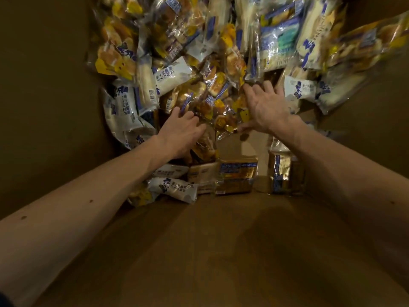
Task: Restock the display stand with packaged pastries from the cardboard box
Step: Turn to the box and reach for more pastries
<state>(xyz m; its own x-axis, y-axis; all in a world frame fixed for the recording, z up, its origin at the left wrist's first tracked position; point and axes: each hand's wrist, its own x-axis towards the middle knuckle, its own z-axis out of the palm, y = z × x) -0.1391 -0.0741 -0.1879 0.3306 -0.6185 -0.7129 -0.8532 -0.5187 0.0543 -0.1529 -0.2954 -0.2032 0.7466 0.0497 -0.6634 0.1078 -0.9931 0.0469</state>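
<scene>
While hands (181,132) (264,108) hold bun pack (213,100), box (221,240) sits crowded.

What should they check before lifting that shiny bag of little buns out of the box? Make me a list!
1. Is the left hand touching the clear bag of buns? Ok.
2. Is the left hand gripping it? Cannot tell, its fingertips are hidden.
3. Is the right hand closed on the bag? Not ok, its fingers are spread open.
4. Is the bag free to lift? Not ok, a white pack and others crowd it.
5. Is the display stand ready? Cannot tell, it is out of view.
</scene>
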